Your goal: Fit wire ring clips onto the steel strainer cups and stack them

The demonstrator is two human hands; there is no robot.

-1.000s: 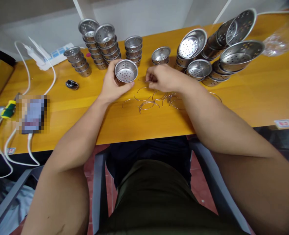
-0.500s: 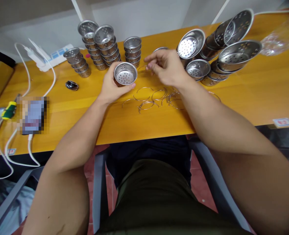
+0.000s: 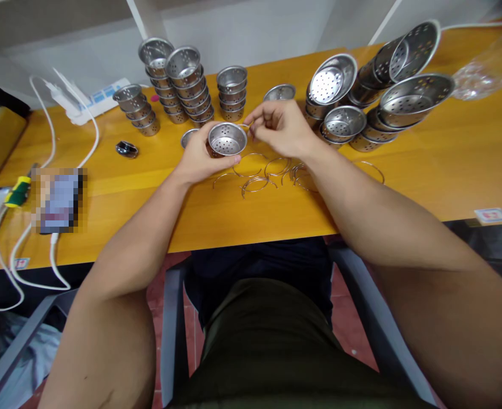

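"At the table [image 3: 234, 221], what is under way?"
"Wire-fitting, seemingly: a perforated cup [image 3: 228, 140] is clasped by the curled left hand [image 3: 200, 152], a thin wire [image 3: 246, 125] apparently pinched in the right hand [image 3: 280, 128] beside it."
"Next?"
"Careful aim is probably called for."

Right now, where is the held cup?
In the head view, the cup is slightly left of centre, in the left hand, with the right hand close on its right and loose wires nearer the person.
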